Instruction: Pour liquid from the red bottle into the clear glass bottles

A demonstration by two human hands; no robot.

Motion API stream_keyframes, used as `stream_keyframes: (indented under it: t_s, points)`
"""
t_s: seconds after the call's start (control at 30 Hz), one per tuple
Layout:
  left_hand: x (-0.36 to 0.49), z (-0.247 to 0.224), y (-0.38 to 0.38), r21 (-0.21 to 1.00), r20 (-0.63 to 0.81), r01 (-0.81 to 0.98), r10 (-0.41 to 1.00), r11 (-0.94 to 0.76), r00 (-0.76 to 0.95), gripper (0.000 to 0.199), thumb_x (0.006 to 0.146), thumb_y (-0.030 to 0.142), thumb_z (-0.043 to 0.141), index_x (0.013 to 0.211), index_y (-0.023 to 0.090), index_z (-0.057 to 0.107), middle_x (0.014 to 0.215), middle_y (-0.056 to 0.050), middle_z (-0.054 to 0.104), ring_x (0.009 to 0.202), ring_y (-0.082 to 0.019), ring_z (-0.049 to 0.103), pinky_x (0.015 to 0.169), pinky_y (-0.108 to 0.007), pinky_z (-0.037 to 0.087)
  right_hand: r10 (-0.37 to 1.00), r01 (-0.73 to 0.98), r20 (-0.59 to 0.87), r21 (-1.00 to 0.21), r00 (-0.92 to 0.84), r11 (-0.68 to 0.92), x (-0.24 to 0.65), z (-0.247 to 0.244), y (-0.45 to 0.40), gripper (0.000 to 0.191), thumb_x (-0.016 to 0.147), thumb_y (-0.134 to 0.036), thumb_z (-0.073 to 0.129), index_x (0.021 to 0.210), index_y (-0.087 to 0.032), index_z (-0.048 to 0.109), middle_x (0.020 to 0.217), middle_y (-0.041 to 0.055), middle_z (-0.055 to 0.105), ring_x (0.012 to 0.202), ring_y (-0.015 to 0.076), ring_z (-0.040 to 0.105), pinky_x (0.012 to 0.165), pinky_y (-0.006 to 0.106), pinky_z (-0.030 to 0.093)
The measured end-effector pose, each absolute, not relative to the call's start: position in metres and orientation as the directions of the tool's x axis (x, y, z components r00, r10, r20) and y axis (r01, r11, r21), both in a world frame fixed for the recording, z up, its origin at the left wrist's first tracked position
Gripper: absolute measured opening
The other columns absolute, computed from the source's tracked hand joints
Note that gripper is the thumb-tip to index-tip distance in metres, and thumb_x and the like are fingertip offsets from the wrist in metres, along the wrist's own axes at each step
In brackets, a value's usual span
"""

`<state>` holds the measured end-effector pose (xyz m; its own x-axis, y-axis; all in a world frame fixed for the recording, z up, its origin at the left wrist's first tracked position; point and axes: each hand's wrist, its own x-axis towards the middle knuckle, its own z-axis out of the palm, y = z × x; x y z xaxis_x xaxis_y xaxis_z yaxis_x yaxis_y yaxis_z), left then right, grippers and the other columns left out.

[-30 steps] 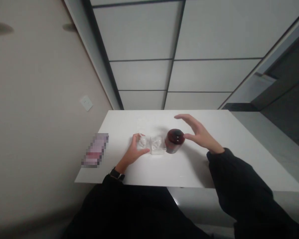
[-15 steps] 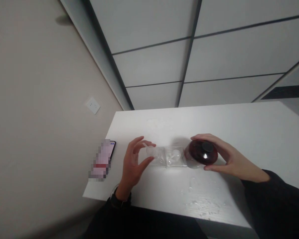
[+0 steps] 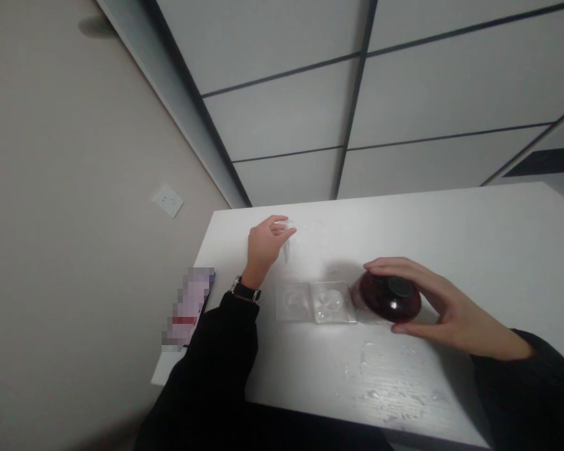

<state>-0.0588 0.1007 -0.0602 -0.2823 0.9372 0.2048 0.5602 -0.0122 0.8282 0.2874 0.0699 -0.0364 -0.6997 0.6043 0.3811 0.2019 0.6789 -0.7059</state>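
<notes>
Up goes the left hand [image 3: 269, 243], off the open clear case [image 3: 295, 302] and towards the table's far edge in the head view, thumb and fingers nearly meeting near something see-through, too faint to tell if gripped. Right of centre, the right hand [image 3: 455, 316] curves wide, grasping the dark red jar [image 3: 380, 297] just beside the case.

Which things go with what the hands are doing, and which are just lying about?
Probably part of the job:
dark red container, in the right hand
small clear piece, in the left hand
clear case, beside the container

Probably just lying about:
phone
wet-looking drops
</notes>
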Motion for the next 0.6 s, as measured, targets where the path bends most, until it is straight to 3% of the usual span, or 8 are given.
stream_keyframes:
  t_s: [0.17, 0.33, 0.47, 0.6]
  points:
    - [-0.058, -0.082, 0.103, 0.572, 0.248, 0.820, 0.948, 0.023, -0.200, 0.030, 0.084, 0.037, 0.087, 0.111, 0.028, 0.077, 0.088, -0.002, 0.081, 0.085, -0.025, 0.075, 0.081, -0.036, 0.055, 0.597, 0.175, 0.391, -0.716, -0.701, 0.676, 0.287, -0.034, 0.070, 0.070, 0.085, -0.051, 0.083, 0.150, -0.046, 0.056, 0.141, 0.0048, 0.070, 0.131, 0.0338, 0.067, 0.109, 0.054, 0.062]
    - [-0.059, -0.058, 0.091, 0.331, 0.328, 0.943, 0.939, -0.014, -0.101, 0.025, 0.088, 0.040, 0.083, 0.109, 0.026, 0.079, 0.079, -0.004, 0.074, 0.091, -0.028, 0.066, 0.075, -0.032, 0.048, 0.600, 0.166, 0.388, -0.729, -0.700, 0.664, 0.286, -0.033, 0.070, 0.069, 0.086, -0.051, 0.082, 0.149, -0.046, 0.056, 0.140, 0.0050, 0.070, 0.131, 0.0337, 0.067, 0.109, 0.054, 0.061]
    - [-0.061, -0.036, 0.069, 0.348, 0.414, 0.937, 0.903, -0.041, -0.114, 0.018, 0.099, 0.040, 0.070, 0.105, 0.025, 0.078, 0.080, -0.001, 0.074, 0.080, -0.022, 0.065, 0.073, -0.031, 0.046, 0.603, 0.147, 0.394, -0.742, -0.694, 0.654, 0.285, -0.034, 0.070, 0.069, 0.086, -0.048, 0.084, 0.149, -0.044, 0.057, 0.141, 0.0053, 0.069, 0.132, 0.0336, 0.066, 0.110, 0.054, 0.060]
    - [-0.065, -0.036, 0.052, 0.385, 0.320, 0.922, 0.943, -0.044, -0.089, 0.024, 0.097, 0.043, 0.072, 0.109, 0.023, 0.077, 0.102, -0.003, 0.079, 0.076, -0.019, 0.067, 0.076, -0.031, 0.050, 0.608, 0.155, 0.399, -0.736, -0.686, 0.659, 0.285, -0.035, 0.069, 0.070, 0.085, -0.047, 0.084, 0.149, -0.043, 0.057, 0.141, 0.0054, 0.070, 0.132, 0.0336, 0.066, 0.109, 0.053, 0.061]
